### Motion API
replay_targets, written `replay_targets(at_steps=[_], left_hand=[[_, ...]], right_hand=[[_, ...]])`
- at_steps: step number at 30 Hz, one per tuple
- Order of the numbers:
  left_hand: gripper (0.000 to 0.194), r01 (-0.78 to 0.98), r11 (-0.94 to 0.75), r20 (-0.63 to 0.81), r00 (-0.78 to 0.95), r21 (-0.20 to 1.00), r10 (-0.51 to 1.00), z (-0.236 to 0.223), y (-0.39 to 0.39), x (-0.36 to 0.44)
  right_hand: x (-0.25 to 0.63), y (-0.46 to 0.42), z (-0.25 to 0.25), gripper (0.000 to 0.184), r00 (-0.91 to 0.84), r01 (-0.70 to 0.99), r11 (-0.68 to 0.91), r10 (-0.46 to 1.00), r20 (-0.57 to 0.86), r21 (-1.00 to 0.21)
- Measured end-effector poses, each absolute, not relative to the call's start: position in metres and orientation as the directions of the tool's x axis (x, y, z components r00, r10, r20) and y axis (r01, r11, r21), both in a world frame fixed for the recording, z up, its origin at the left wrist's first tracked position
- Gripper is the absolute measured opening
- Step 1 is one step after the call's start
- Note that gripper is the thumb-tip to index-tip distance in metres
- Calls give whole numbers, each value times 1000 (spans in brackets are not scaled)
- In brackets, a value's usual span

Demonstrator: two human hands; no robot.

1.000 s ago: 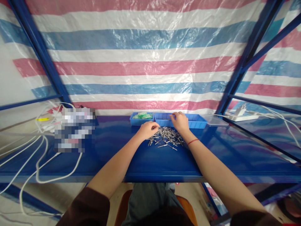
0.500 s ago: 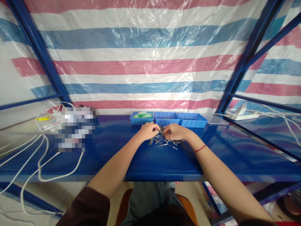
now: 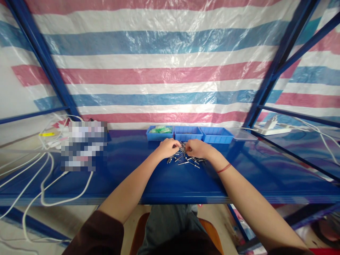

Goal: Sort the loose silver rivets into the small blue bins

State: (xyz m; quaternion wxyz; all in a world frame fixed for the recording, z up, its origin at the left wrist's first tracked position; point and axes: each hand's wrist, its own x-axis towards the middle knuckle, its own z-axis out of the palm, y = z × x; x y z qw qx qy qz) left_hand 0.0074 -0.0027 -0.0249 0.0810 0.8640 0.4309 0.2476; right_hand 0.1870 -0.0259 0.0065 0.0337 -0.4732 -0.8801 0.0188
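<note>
A loose pile of silvery blind rivets (image 3: 188, 161) lies on the blue table (image 3: 127, 170), spread under and between my hands. My left hand (image 3: 168, 147) is at the pile's left side, thumb and fingers pinched together at the rivets. Opposite it, my right hand (image 3: 198, 148) is curled closed with its fingertips turned inward to the pile. Whatever either hand grips is too small and too covered to make out. Just behind the hands stands a blue bin (image 3: 188, 136) with some small metal pieces inside.
Left of that bin is another blue bin (image 3: 150, 136) holding green-and-white packets; a third blue bin (image 3: 217, 139) is to the right, beside a clear plastic lid (image 3: 245, 134). White cables (image 3: 50, 177) hang at the left. A white power strip (image 3: 276, 131) lies far right.
Both hands stay over the rivets in nearly the same pose. My right hand and wrist have shifted very slightly; the whole view has moved a little.
</note>
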Motion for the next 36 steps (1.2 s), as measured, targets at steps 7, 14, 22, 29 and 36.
replay_targets(at_steps=[7,14,22,29,36], left_hand=[[21,684,-646,369,535,339,760,-22,-9,11],[19,712,-615,381,494,339,782,-19,-12,12],[20,541,-661,458,477,520,750,-20,-7,14],[20,407,-586,483,334,701,810,-19,-10,19],[25,429,-580,491,310,693,815,-20,-10,21]], right_hand=[[192,-25,7,11,-629,735,660,749,211,-153],[190,-27,12,13,-578,626,699,713,397,-345],[188,-17,3,12,-385,544,648,757,528,-533],[180,-23,7,17,-229,532,552,824,518,-642],[177,-32,12,14,-335,583,685,692,639,-437]])
